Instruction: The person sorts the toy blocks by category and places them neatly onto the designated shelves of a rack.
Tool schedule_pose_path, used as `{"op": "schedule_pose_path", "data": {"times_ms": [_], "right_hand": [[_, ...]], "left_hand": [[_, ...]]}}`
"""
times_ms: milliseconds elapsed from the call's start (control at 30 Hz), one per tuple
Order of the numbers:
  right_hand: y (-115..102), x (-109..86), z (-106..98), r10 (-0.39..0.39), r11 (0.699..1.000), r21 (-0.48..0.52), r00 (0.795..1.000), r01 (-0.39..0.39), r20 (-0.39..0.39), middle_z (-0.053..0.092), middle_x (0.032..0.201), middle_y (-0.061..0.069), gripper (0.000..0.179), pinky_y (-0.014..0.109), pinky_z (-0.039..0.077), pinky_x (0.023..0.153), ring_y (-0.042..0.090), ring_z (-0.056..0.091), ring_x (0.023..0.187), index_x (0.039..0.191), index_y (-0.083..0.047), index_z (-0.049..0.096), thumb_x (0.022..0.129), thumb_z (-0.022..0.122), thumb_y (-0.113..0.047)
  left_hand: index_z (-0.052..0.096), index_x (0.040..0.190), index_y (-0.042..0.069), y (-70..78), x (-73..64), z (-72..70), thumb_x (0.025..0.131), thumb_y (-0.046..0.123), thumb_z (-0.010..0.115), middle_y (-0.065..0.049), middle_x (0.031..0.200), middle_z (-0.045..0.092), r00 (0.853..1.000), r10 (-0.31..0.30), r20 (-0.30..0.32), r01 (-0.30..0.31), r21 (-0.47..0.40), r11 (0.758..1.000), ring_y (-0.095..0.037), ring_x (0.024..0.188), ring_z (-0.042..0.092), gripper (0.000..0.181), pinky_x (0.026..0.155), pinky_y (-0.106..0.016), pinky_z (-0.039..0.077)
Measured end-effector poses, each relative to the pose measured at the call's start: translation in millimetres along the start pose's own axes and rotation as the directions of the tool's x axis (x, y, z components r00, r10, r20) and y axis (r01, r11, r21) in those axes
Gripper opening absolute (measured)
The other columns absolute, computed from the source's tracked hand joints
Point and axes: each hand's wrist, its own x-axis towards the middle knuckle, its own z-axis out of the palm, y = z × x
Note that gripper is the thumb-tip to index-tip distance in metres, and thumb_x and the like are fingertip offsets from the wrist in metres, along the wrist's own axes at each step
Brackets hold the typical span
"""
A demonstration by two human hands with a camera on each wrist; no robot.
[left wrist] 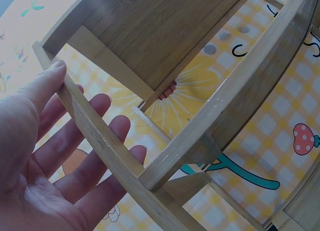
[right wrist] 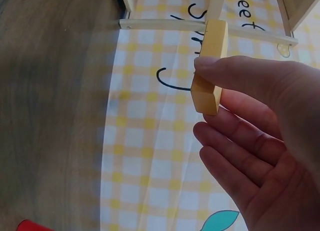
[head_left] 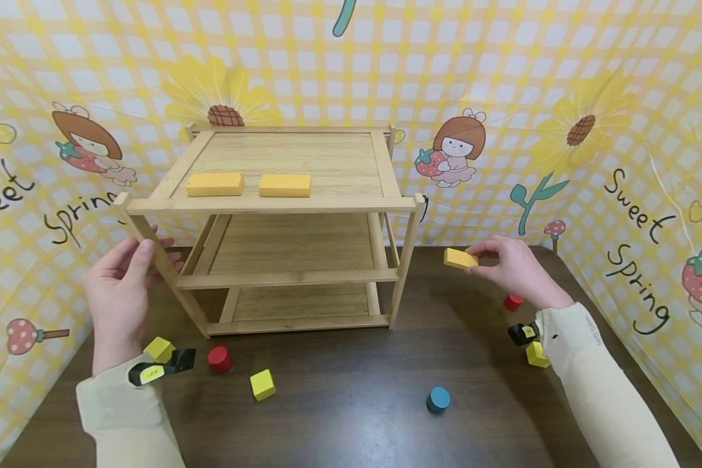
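A three-tier wooden shelf rack [head_left: 269, 206] stands on the dark table. My left hand [head_left: 119, 273] is at its front left post [left wrist: 95, 136], thumb on the near side and fingers reaching behind it. Off to the right of the rack, my right hand [head_left: 511, 266] pinches a yellow-orange rectangular block [head_left: 460, 259] between thumb and fingers, above the table. In the right wrist view the same block [right wrist: 210, 66] points away from the palm, the lower fingers loosely bent. Two similar blocks, one at left [head_left: 215, 184] and one beside it [head_left: 285, 186], lie near the top shelf's front edge.
In front of the rack are a red cylinder [head_left: 220, 359], a yellow cube [head_left: 262, 385] and a blue cylinder [head_left: 438, 400]. Another yellow cube [head_left: 159, 350] sits by the left wrist. Near the right forearm are a red cylinder [head_left: 513, 302] and a yellow cube [head_left: 537, 355]. Checkered cloth [head_left: 339, 78] surrounds the table.
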Motion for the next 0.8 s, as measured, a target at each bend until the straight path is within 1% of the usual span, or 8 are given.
{"op": "schedule_pose_path", "data": {"times_ms": [267,500,633,800], "right_hand": [[-3.9,-1.8,-2.3,-0.039,0.999,0.003,0.999,0.039,-0.031,0.072,0.105,0.009,0.028,0.051,0.054,0.084,0.028,0.067,0.096,0.108,-0.006,0.077,0.083,0.087,-0.012],[-10.2,-4.4,-4.9,-0.046,0.999,0.006,0.998,0.047,-0.035,0.071,0.105,0.007,0.029,0.05,0.054,0.085,0.026,0.067,0.097,0.109,-0.007,0.077,0.083,0.087,-0.012],[-13.8,-5.2,-6.5,-0.056,0.998,0.009,0.997,0.056,-0.044,0.071,0.106,0.007,0.03,0.049,0.054,0.085,0.026,0.066,0.098,0.11,-0.007,0.077,0.082,0.087,-0.013],[-19.1,-6.0,-8.8,-0.101,0.995,-0.001,0.994,0.101,-0.051,0.071,0.103,0.005,0.029,0.048,0.055,0.083,0.025,0.067,0.096,0.109,-0.007,0.077,0.083,0.087,-0.013]], "left_hand": [[0.063,0.125,-0.016,1.4,-0.4,-0.4,0.097,0.006,0.068,-0.019,0.105,0.074,1.0,-0.016,-0.014,0.017,0.05,0.999,-0.023,0.078,0.075,0.036,0.07,-0.029,0.061],[0.064,0.124,-0.015,0.5,-0.6,-1.7,0.097,0.009,0.069,-0.016,0.101,0.075,1.0,-0.024,-0.019,0.026,0.083,0.996,-0.022,0.077,0.075,0.036,0.07,-0.028,0.061],[0.063,0.126,-0.015,0.6,0.3,-1.7,0.097,0.01,0.069,-0.017,0.098,0.075,1.0,-0.025,-0.01,0.026,0.079,0.996,-0.022,0.077,0.075,0.038,0.07,-0.028,0.061],[0.063,0.126,-0.015,1.1,0.2,-1.8,0.097,0.009,0.069,-0.017,0.097,0.075,1.0,-0.027,-0.012,0.028,0.072,0.997,-0.023,0.076,0.075,0.038,0.07,-0.028,0.061]]}}
